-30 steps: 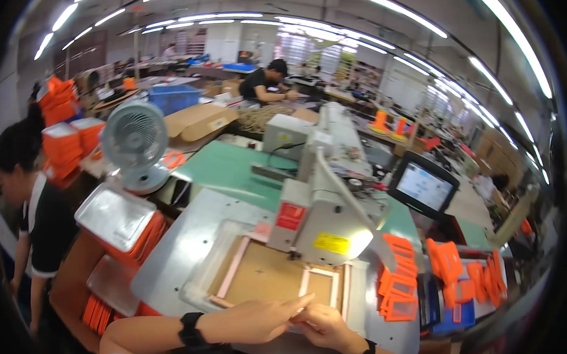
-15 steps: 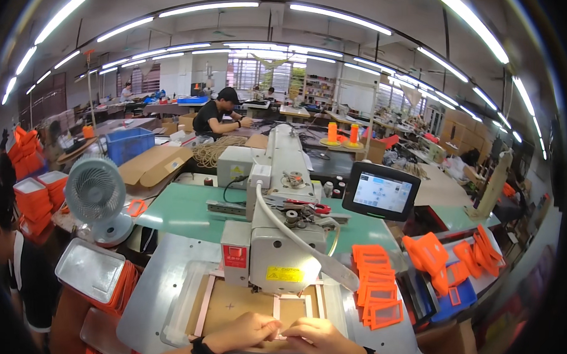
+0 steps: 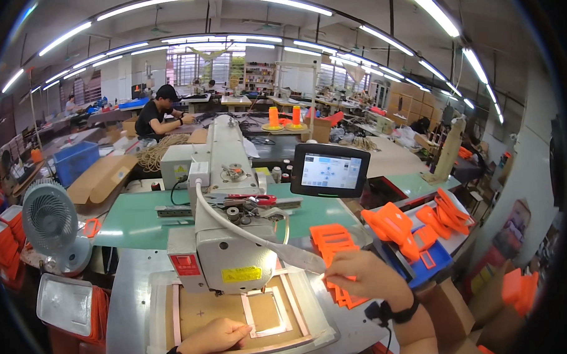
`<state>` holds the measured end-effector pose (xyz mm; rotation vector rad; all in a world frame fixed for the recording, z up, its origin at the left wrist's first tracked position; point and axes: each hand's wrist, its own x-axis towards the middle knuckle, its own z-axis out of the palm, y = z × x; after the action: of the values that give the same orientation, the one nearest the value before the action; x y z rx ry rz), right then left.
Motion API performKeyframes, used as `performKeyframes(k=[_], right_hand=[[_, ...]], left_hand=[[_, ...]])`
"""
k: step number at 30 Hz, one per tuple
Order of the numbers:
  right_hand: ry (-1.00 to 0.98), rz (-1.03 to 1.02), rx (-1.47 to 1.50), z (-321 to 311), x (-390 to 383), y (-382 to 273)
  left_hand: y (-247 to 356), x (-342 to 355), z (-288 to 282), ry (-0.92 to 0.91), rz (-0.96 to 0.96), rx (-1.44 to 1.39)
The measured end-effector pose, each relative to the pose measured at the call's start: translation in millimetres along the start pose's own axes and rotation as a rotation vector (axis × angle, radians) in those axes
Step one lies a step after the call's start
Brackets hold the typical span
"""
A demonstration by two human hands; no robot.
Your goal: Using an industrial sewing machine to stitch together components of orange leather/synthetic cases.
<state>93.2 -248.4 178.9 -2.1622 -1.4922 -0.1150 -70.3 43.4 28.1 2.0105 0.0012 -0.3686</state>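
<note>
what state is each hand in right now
Left hand: fingers curled over the brown board; grip can't be told.
Right hand: fingers bent over the orange frames; grip can't be told.

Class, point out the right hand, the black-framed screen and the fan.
Right hand (image 3: 367, 275): head view, on the middle of the hand.
Black-framed screen (image 3: 331, 171): head view, on the lit display.
Fan (image 3: 48, 216): head view, on its round grille.
</note>
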Motion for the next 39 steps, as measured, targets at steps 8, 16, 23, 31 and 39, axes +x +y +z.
performKeyframes(k=[8,16,23,31,39], right_hand=[[0.040,0.052,-0.017,-7,1,2],[0.309,0.117,0.044,13,34,41],[0.111,0.114,0.268,68,92,79],[0.019,-0.398,0.595,106,94,81],[-0.153,0.003,1.073,115,93,92]], left_hand=[[-2,0,-3,-0.027,-0.027,-0.100],[2,-2,-3,-0.034,-0.005,-0.155],[3,-4,-3,-0.069,-0.070,-0.398],[-1,-1,-4,-0.067,-0.092,-0.397],[-9,2,-14,0.119,-0.145,-0.489]])
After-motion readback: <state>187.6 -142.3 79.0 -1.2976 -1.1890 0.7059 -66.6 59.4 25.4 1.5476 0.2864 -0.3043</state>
